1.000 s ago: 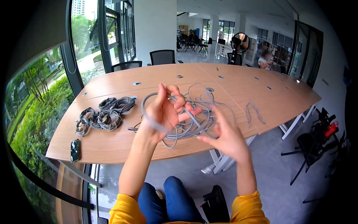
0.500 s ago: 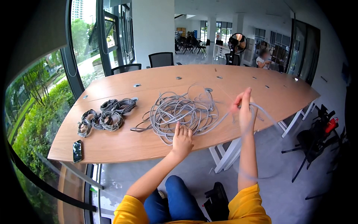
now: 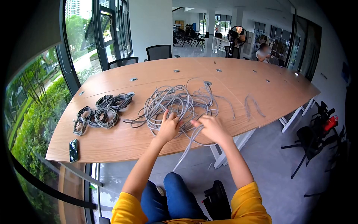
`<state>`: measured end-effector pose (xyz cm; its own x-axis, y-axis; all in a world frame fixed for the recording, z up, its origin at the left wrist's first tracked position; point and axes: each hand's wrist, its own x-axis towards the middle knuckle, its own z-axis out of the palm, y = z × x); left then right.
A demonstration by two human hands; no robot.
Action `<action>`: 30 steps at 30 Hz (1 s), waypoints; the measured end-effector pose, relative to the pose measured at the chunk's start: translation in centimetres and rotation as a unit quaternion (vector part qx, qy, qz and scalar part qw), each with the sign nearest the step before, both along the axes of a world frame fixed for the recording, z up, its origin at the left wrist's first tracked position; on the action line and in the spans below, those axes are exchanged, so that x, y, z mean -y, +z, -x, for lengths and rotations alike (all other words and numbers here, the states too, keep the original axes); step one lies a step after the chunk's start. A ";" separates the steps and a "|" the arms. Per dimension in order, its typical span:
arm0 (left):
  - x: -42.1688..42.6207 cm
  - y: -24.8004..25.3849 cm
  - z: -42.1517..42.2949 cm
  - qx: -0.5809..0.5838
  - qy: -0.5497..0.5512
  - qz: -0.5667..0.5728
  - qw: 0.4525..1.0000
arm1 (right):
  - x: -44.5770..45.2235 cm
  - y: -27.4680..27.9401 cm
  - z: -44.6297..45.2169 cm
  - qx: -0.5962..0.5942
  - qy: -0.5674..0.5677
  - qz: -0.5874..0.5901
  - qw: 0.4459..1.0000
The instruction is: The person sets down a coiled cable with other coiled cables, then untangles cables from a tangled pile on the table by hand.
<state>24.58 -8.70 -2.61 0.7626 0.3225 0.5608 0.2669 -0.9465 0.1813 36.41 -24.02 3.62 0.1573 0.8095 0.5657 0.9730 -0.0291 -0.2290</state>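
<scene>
A loose tangle of grey cable (image 3: 164,98) lies on the wooden table in front of me. My left hand (image 3: 170,127) is at its near edge, fingers partly curled around cable strands and the index finger raised. Just to its right, my right hand (image 3: 212,129) grips the cable with its thumb pointing left toward the other hand. Strands run below the hands, and one length hangs over the table's front edge. The exact hold of the left fingertips is partly hidden.
Several coiled bundles of dark grey cable (image 3: 105,108) rest on the left, with a phone (image 3: 74,150) nearer the edge. Loose cable ends (image 3: 254,105) lie on the right of the wooden table (image 3: 149,71). Beyond stand chairs (image 3: 158,52), a fan (image 3: 238,36) and a seated person (image 3: 262,54).
My right hand has come down and left from its raised position at the right, bringing cable beside my left hand. My left hand has shifted slightly left and up.
</scene>
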 end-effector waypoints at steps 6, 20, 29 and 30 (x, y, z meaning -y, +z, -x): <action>-0.6 -0.7 0.2 0.033 -0.063 0.001 0.997 | -3.6 -5.9 0.7 0.104 -0.008 0.078 0.991; -0.7 -1.4 1.1 -0.064 0.000 -0.227 0.972 | -4.4 -8.5 2.5 -0.099 -0.028 0.211 0.972; -4.1 -1.0 2.2 0.031 -0.095 0.031 0.995 | -0.6 -6.5 1.2 -0.126 0.013 0.059 0.990; -3.5 -0.4 2.2 0.054 -0.097 0.083 0.990 | -0.1 -6.1 1.1 -0.132 -0.002 0.045 0.990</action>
